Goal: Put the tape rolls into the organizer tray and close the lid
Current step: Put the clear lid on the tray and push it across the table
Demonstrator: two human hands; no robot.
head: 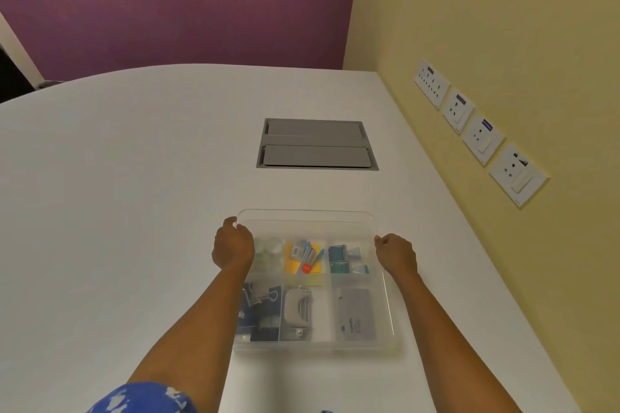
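Left hand (pixel 233 245) and right hand (pixel 396 253) grip lid (pixel 305 221) edges.

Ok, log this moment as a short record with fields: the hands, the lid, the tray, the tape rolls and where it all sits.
left hand: grips the lid's left edge
right hand: grips the lid's right edge
lid: clear, held over the tray, far edge looks raised
organizer tray: clear, six compartments, stationery inside
tape rolls: pale rolls in the far-left compartment, blurred through the lid
table: white, grey cable hatch beyond the tray
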